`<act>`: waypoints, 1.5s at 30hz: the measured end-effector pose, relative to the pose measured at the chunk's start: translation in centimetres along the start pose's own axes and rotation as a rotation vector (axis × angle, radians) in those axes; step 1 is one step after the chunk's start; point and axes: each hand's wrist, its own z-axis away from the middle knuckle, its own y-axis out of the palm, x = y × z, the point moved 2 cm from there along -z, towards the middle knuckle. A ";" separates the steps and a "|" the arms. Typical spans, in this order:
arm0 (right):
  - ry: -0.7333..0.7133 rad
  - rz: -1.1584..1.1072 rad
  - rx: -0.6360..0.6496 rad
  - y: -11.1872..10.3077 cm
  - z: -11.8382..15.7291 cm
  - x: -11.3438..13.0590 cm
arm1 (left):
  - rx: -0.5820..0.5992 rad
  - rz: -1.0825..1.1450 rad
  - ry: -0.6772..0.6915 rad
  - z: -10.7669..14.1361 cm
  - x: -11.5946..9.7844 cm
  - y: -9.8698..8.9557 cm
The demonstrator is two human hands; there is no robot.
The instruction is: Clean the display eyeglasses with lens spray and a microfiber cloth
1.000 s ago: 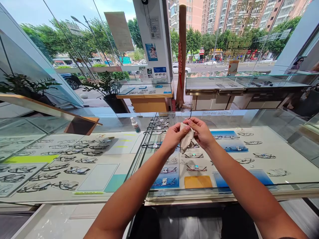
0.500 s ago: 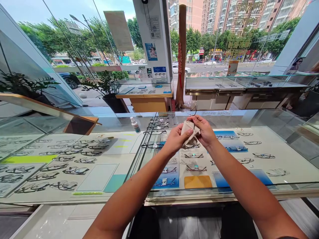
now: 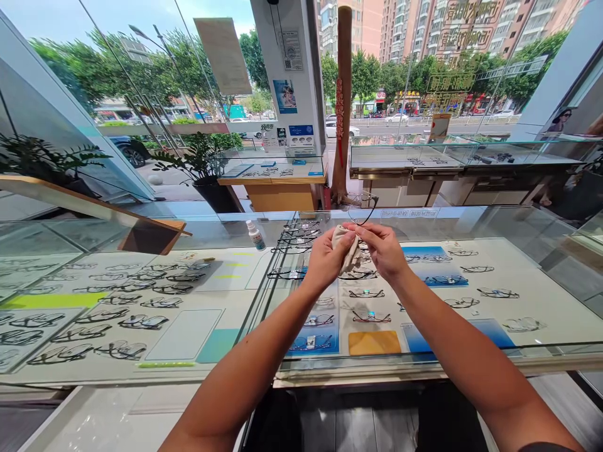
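Observation:
Above the glass counter, my left hand [image 3: 326, 258] is closed on a crumpled beige cleaning cloth [image 3: 351, 260]. My right hand [image 3: 385, 250] pinches a pair of thin dark-rimmed eyeglasses [image 3: 370, 215], whose rim and lens stick up past the fingertips. Both hands meet at the cloth, which lies against the part of the glasses between them. That part is hidden by the fingers and cloth. A small white spray bottle [image 3: 255, 236] stands upright on the counter, left of my hands.
Under the glass top [image 3: 475, 231] lie rows of eyeglasses, some on blue cards [image 3: 445, 279], and a yellow-brown pad [image 3: 374, 343]. A wooden-framed panel [image 3: 155, 237] leans in at left. A wooden post [image 3: 344, 107] rises beyond the counter.
The eyeglasses have turned so more of the rim and lens shows above my fingers. Both hands have shifted slightly, and the cloth is bunched narrower in my left hand.

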 end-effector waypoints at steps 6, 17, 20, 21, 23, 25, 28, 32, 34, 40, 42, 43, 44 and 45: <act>0.043 -0.002 -0.067 -0.3 -0.1 0.4 | 0.101 -0.008 0.020 -0.1 -0.2 -0.1; 0.016 -0.025 0.000 0.8 0.3 -0.8 | -0.040 -0.046 0.065 -0.4 0.2 -0.6; 0.019 -0.009 -0.020 0.6 0.3 -0.8 | -0.036 -0.048 0.058 -0.7 0.1 -1.0; 0.037 -0.016 -0.047 0.4 0.2 -0.7 | 0.009 -0.050 0.045 -0.7 0.0 -1.1; 0.084 -0.045 -0.091 -0.1 -0.1 -0.6 | 0.142 -0.049 0.013 -0.7 -0.2 -1.3; 0.114 -0.080 -0.113 -0.5 -0.3 -0.4 | 0.278 -0.033 -0.012 -0.7 -0.4 -1.3; 0.129 -0.122 -0.116 -0.5 -0.4 -0.4 | 0.330 -0.048 0.001 -0.6 -0.6 -1.2; 0.128 -0.124 -0.076 0.2 -0.1 -1.0 | 0.135 -0.152 0.070 -0.6 -0.5 -1.2; 0.095 -0.097 -0.048 0.5 0.1 -1.3 | 0.045 -0.179 0.119 -0.5 -0.3 -1.1; 0.034 -0.018 -0.080 -0.4 -0.3 -0.4 | 0.018 -0.186 0.135 -1.1 0.3 -1.4; -0.045 0.040 -0.084 -0.9 -0.6 0.2 | -0.036 -0.147 0.106 -1.6 0.5 -2.0; -0.081 0.076 -0.074 -1.1 -0.7 0.4 | -0.074 -0.117 0.094 -1.9 0.6 -2.5; -0.104 0.110 -0.056 -1.1 -0.7 0.6 | -0.106 -0.081 0.084 -2.1 0.7 -2.9; -0.112 0.138 -0.032 -1.1 -0.7 0.7 | -0.124 -0.043 0.075 -2.4 0.8 -3.2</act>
